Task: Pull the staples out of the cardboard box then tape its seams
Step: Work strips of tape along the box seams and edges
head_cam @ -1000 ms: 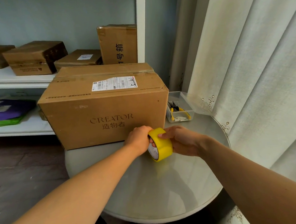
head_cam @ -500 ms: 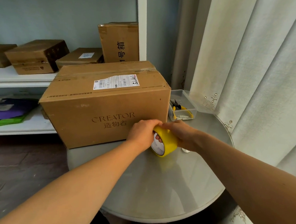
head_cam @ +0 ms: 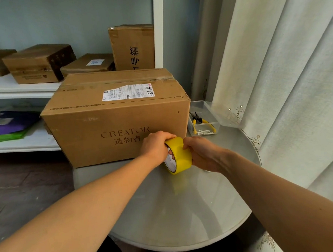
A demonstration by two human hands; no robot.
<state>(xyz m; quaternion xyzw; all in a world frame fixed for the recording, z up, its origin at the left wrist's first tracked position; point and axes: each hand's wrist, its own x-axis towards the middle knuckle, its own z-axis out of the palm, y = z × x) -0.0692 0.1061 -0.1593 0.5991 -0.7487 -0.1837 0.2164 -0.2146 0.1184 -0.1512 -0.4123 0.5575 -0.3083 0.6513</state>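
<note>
A large brown cardboard box printed CREATOR stands on the round grey table, a shipping label on its top. Just in front of its lower right corner is a yellow roll of tape, held upright between both hands. My left hand grips the roll from the left, with fingers through its core. My right hand holds it from the right, thumb and fingertips on the yellow outer band.
A clear plastic tray with yellow-handled pliers and loose staples sits right of the box. White shelves behind hold several smaller cardboard boxes and purple and green items. A pale curtain hangs close along the table's right side.
Both hands have carried the tape roll a little farther forward, close to the box's lower right corner. The box has not moved.
</note>
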